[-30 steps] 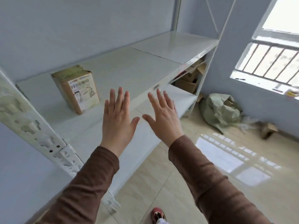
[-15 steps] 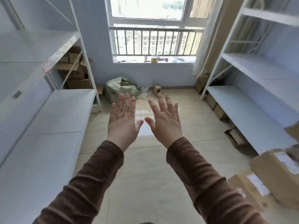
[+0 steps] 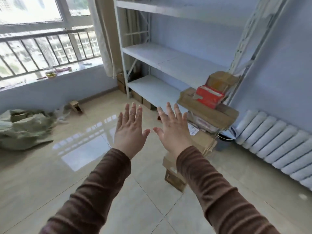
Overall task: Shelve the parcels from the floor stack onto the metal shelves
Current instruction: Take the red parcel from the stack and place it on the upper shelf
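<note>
Nothing is held: left hand (image 3: 130, 132) and right hand (image 3: 173, 130) are spread flat. The red box (image 3: 208, 97) on the stack (image 3: 206, 115) should be picked next.

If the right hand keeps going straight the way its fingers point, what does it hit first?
Probably the floor stack of parcels: the open right hand points up toward its left edge. Depth is unclear; it might pass left to the lowest shelf.

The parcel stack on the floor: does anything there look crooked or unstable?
Yes. The red parcel lies tilted on the long flat box, which overhangs the parcels beneath it, so the parcel stack looks uneven.
</note>
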`<state>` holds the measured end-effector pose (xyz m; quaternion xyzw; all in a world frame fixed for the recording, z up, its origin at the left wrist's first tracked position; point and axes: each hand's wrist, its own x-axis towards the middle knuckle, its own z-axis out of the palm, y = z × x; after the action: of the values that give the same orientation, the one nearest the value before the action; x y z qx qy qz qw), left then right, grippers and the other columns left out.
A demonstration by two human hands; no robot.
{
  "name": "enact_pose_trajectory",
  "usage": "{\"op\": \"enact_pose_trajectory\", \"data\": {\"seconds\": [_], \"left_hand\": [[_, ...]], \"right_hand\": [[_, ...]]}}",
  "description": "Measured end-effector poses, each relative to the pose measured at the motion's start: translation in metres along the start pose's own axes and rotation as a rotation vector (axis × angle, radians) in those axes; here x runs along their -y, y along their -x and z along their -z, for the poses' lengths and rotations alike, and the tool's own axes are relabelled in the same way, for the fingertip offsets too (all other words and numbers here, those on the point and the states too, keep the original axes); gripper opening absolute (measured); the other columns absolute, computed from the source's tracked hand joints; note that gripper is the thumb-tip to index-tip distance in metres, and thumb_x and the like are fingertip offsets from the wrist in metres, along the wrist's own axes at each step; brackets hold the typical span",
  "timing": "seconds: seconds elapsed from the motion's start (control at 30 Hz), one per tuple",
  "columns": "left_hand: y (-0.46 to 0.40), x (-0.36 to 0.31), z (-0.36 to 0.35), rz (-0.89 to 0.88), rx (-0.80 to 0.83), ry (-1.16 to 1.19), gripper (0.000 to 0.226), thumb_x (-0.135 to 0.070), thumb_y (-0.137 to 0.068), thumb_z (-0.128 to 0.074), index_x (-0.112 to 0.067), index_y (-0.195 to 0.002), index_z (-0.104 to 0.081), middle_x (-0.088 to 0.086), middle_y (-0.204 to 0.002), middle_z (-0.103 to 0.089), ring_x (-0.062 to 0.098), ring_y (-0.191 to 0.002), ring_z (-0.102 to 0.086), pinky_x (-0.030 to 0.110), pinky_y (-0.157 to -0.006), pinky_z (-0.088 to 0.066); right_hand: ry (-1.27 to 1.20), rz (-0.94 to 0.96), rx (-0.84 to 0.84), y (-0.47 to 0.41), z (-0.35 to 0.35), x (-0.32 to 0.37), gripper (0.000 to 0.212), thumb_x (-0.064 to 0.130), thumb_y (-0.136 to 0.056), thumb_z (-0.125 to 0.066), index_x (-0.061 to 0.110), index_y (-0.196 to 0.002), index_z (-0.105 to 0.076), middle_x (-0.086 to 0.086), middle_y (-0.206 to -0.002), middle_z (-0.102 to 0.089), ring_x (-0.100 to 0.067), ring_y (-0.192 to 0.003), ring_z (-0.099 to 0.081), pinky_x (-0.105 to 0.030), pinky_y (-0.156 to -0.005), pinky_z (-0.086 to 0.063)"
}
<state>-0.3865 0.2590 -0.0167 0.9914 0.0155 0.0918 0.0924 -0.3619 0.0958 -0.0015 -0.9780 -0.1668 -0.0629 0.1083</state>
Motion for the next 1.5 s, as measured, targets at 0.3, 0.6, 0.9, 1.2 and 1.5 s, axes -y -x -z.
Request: {"op": "enact_pose_trajectory", "data": {"seconds": [0.3, 0.6, 0.9, 1.2, 1.5], "left_hand": [[-0.094, -0.129, -0.057, -0.216, 0.063, 0.070, 0.085, -0.056, -0.103, -0.037, -0.020, -0.162, 0.012, 0.004, -0.169, 0.021, 0.021, -0.153, 0.027, 0.037, -0.123, 0.016], [-0.223, -0.183, -0.109, -0.324, 0.115, 0.147, 0.089, -0.056, -0.101, -0.042, -0.022, -0.162, 0.013, 0.003, -0.169, 0.018, 0.020, -0.154, 0.024, 0.034, -0.121, 0.015], [-0.334, -0.212, -0.162, -0.302, 0.310, 0.290, 0.096, -0.064, -0.097, -0.044, -0.019, -0.162, 0.011, 0.003, -0.171, 0.010, 0.019, -0.157, 0.012, 0.043, -0.129, -0.001], [-0.389, -0.237, -0.201, -0.007, 0.420, 0.592, 0.084, -0.063, -0.100, -0.041, -0.016, -0.163, -0.009, 0.012, -0.164, -0.031, 0.028, -0.150, -0.033, 0.043, -0.122, -0.029], [-0.386, -0.242, -0.207, 0.154, 0.313, 0.779, 0.045, -0.057, -0.101, -0.045, -0.021, -0.128, -0.042, 0.004, -0.125, -0.064, 0.023, -0.106, -0.066, 0.043, -0.091, -0.059]], "right_hand": [[-0.004, -0.232, 0.000, -0.018, 0.012, -0.150, 0.072, 0.049, -0.105, -0.040, 0.027, -0.163, -0.004, -0.006, -0.170, 0.012, -0.030, -0.156, 0.015, -0.056, -0.126, 0.004], [-0.086, -0.372, -0.058, -0.097, 0.003, -0.243, 0.077, 0.051, -0.103, -0.043, 0.024, -0.163, -0.003, -0.003, -0.171, 0.007, -0.025, -0.157, 0.009, -0.050, -0.128, -0.005], [-0.391, -0.624, -0.038, -0.159, -0.035, -0.320, 0.077, 0.057, -0.103, -0.038, 0.022, -0.163, -0.005, -0.005, -0.171, -0.004, -0.024, -0.157, -0.008, -0.041, -0.126, -0.014], [-0.782, -0.742, -0.024, -0.195, -0.060, -0.371, 0.079, 0.058, -0.104, -0.034, 0.012, -0.163, -0.008, -0.007, -0.169, -0.020, -0.024, -0.154, -0.025, -0.035, -0.121, -0.024], [-1.023, -0.685, -0.164, -0.206, -0.081, -0.361, 0.066, 0.049, -0.105, -0.042, 0.016, -0.159, -0.022, 0.000, -0.156, -0.042, -0.015, -0.142, -0.043, -0.032, -0.114, -0.041]]}}
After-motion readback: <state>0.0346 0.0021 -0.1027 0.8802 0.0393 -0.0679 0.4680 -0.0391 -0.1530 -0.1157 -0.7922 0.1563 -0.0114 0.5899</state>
